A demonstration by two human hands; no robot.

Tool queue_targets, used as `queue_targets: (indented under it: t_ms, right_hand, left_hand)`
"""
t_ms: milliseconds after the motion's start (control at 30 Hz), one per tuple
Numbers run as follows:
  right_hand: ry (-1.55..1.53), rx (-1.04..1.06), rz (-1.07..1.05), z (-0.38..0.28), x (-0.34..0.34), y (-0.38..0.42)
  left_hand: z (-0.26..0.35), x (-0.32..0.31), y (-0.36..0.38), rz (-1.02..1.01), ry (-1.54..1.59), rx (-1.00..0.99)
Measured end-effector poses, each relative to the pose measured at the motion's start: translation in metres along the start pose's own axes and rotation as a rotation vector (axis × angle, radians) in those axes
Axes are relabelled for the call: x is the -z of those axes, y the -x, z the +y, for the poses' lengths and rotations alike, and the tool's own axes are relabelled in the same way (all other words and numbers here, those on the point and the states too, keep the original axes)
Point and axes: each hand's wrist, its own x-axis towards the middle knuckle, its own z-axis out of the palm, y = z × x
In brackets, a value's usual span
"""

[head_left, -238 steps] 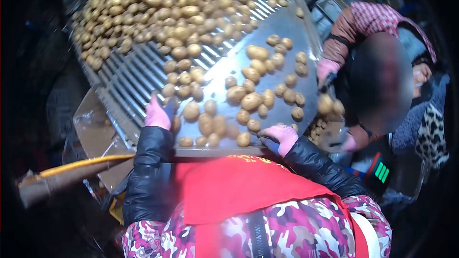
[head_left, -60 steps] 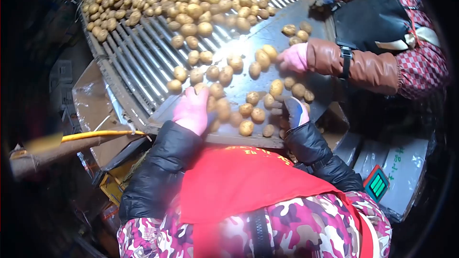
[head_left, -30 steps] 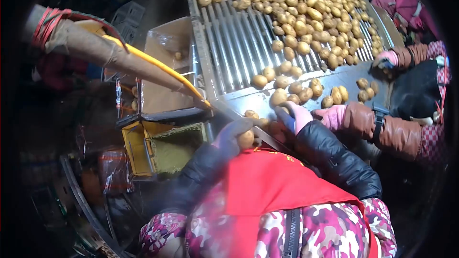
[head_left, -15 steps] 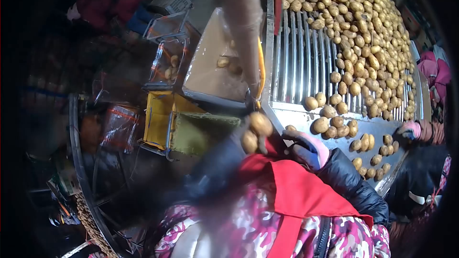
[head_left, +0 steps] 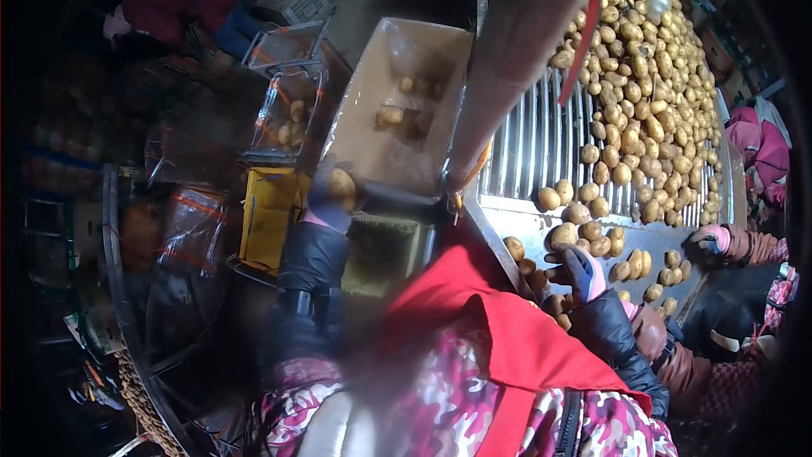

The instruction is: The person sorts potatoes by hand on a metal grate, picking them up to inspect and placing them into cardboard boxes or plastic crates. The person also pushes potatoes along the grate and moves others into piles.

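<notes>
My left hand (head_left: 326,213), in a pink-cuffed glove, is over the near end of the plastic-lined cardboard box (head_left: 345,145). It is closed on a potato (head_left: 342,184); motion blur hides whether a second one is in it. My right hand (head_left: 582,272), gloved too, lies over the metal sorting table (head_left: 499,222) with its fingers apart and curved to the left. Several potatoes are close around those fingers, including a large potato (head_left: 562,235) just above them. Inside the lined box are a few potatoes (head_left: 390,116).
A heap of potatoes (head_left: 651,110) covers much of the roller grate (head_left: 529,135). A co-worker's gloved hand (head_left: 712,239) rests at the table's right side. Left of the table stand a yellow container (head_left: 269,224) and white crates (head_left: 298,2). A blurred strip (head_left: 524,59) hangs across the upper view.
My left hand has swung left from beside the table to the lined box, carrying potato. My right hand has shifted slightly right among the potatoes. The view has turned a little.
</notes>
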Motion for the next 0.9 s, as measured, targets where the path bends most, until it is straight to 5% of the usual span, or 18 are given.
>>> queue_targets:
  t_ms: [67,100,200,300,400,467,533,800,900]
  right_hand:
    - [-0.010,0.047,0.004,0.010,0.001,-0.007]
    - [0.000,0.051,0.005,0.008,-0.002,-0.007]
    - [0.001,0.059,-0.011,0.008,-0.006,-0.013]
    - [-0.010,0.060,-0.031,0.019,-0.005,-0.022]
    - [-0.008,0.057,-0.017,0.010,-0.007,-0.018]
    - [-0.022,0.051,0.003,0.009,-0.006,-0.017]
    - [-0.035,0.069,0.013,0.010,-0.005,-0.016]
    - [-0.007,0.156,0.105,0.035,0.002,-0.022]
    - [0.080,0.222,0.124,0.030,0.001,-0.012]
  left_hand:
    - [0.018,0.022,-0.019,0.009,-0.014,-0.145]
    - [0.031,0.026,-0.018,-0.288,0.249,-0.035]
    - [0.073,0.000,-0.011,0.197,0.078,-0.177]
    - [0.119,0.006,-0.022,0.088,0.022,-0.276]
    - [0.165,-0.003,-0.044,0.328,0.089,-0.338]
    - [0.168,0.017,-0.055,0.316,-0.181,-0.519]
    - [0.160,-0.026,-0.041,0.538,-0.073,-0.562]
    - [0.085,-0.078,-0.061,0.095,-0.711,-0.239]
    - [0.076,-0.043,-0.137,-0.367,-0.611,0.007]
